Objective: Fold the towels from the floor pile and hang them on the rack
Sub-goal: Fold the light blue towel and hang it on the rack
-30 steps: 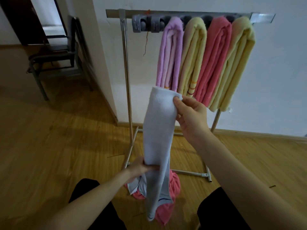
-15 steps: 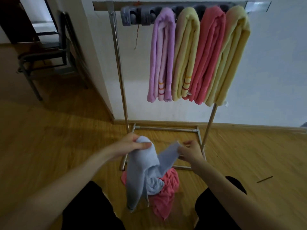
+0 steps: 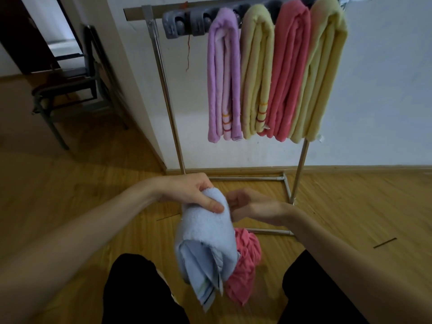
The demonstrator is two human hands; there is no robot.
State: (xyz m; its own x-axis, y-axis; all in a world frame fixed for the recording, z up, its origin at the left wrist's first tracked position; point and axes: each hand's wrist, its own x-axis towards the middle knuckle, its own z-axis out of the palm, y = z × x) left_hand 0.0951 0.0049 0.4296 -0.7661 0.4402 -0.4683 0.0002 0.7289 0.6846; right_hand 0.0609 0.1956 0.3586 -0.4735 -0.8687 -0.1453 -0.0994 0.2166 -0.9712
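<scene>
A second ago I had the blue towel (image 3: 205, 232) stretched tall between both hands; now it hangs doubled over from my left hand (image 3: 191, 195), which grips its fold. My right hand (image 3: 252, 206) has let go of the towel's end and sits beside it, loosely curled.

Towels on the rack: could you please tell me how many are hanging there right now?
4, side by side on the rack's top bar: purple towel, pale yellow towel, coral towel, then yellow towel at the right end. None seems hidden behind them.
</scene>
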